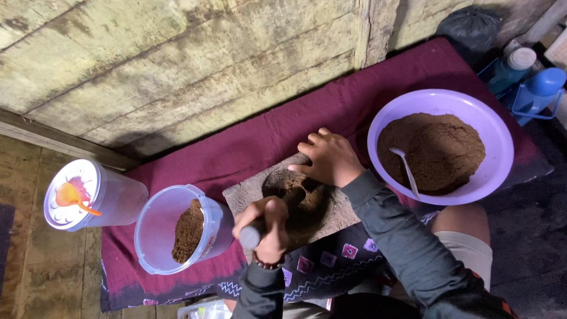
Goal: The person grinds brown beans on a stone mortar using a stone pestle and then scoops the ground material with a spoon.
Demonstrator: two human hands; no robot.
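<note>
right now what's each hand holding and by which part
The left hand has its grip wrapped around the upper shaft of a pestle, whose lower end is in the stone mortar. The right hand holds nothing; it presses on the mortar's far rim.

One view only, from the head-worn camera; it looks almost straight down from above the seated person, tilted slightly forward toward the plank wall point(177, 65) at the top of the frame; the landmark is the stone mortar point(295, 201), set just below centre at close range, within arm's reach; the purple bowl point(496, 136) lies to the right of the mortar, the clear tub point(159, 236) to its left; the person's lap and sleeves fill the lower edge below the mortar; no second view shares the scene.
</note>
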